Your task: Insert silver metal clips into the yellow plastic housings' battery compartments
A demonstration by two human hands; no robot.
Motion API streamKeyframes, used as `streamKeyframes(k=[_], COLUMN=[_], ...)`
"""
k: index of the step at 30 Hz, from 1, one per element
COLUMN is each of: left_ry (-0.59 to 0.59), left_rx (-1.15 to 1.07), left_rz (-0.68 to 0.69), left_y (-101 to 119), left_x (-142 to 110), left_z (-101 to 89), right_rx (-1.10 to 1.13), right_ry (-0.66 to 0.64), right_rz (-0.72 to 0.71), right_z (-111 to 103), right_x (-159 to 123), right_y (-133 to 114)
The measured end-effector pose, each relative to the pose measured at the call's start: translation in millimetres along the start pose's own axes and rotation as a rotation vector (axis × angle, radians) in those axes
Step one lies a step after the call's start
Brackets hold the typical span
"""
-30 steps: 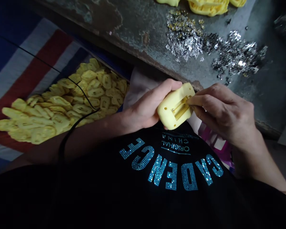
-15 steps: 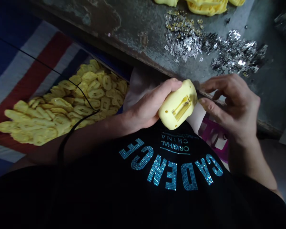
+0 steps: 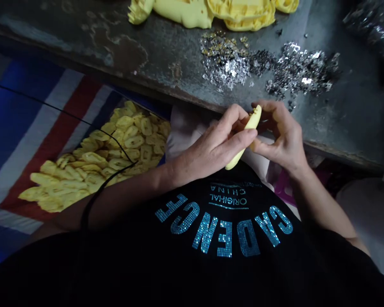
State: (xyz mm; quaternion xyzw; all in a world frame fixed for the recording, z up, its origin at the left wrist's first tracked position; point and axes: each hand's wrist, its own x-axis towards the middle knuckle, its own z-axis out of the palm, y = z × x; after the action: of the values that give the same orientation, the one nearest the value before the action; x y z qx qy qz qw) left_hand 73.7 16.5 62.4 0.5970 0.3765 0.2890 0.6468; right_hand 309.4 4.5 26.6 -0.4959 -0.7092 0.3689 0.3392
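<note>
Inspection of the held part: a yellow plastic housing (image 3: 248, 130) is gripped above the lap, just short of the near edge of the worktop (image 3: 141, 59). It is now seen edge-on; half a second earlier its slotted face with the brass-coloured contact was turned toward the camera. The left hand (image 3: 216, 147) is closed over the housing, fingers wrapped across its near side. The right hand (image 3: 280, 132), drawn back and loosely open earlier, has been brought against the far side and is curled shut on the upper end of the housing. Whether a metal piece is pinched in the right fingertips cannot be told. The turn suggests that work on the slotted face is finished and another side is being attended to.

Small metal contacts (image 3: 225, 64) are heaped in the middle of the worktop, with a darker heap (image 3: 301, 70) to the right. Further yellow housings (image 3: 243, 13) lie at the far edge. Below the left edge, yellow plastic covers (image 3: 102, 155) are piled on a striped sheet (image 3: 28, 123).
</note>
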Motion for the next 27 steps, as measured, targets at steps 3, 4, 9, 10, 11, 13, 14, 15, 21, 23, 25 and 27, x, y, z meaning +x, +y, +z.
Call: streamKeyframes(k=[3,4,9,10,11,13,14,15,21,23,25,27], left_ry=[0.004,0.020,0.088,0.097,0.099,0.093,0.094,0.099,0.102,0.106,0.108,0.121], left_rx=[0.069,0.115,0.439,0.502,0.557,0.628,0.641,0.641,0.624,0.598,0.567,0.539], left_rz=[0.055,0.094,0.359,0.410,0.451,0.509,0.526,0.540,0.611,0.645,0.659,0.660], left_y=[-2,-3,-7,-6,-4,0,2,4,4,1,-1,-2], left_x=[-5,-7,-12,-12,-11,-11,-11,-11,-9,-8,-7,-6], left_z=[2.6,3.8,13.0,15.2,17.3,20.6,21.6,22.2,19.4,18.0,16.9,15.6], right_rx=[-0.055,-0.081,-0.374,-0.429,-0.460,-0.452,-0.434,-0.425,-0.454,-0.414,-0.392,-0.384], right_ry=[0.244,0.332,0.643,0.699,0.755,0.857,0.892,0.910,0.928,0.928,0.938,0.940], right_rz=[-0.066,-0.084,-0.199,-0.256,-0.330,-0.479,-0.532,-0.554,-0.434,-0.411,-0.407,-0.419], right_z=[14,17,22,22,21,19,18,18,17,17,17,17], right_x=[-17,-21,-27,-25,-21,-16,-13,-12,-21,-25,-25,-25], right_y=[8,10,17,19,22,27,29,31,26,21,16,12])
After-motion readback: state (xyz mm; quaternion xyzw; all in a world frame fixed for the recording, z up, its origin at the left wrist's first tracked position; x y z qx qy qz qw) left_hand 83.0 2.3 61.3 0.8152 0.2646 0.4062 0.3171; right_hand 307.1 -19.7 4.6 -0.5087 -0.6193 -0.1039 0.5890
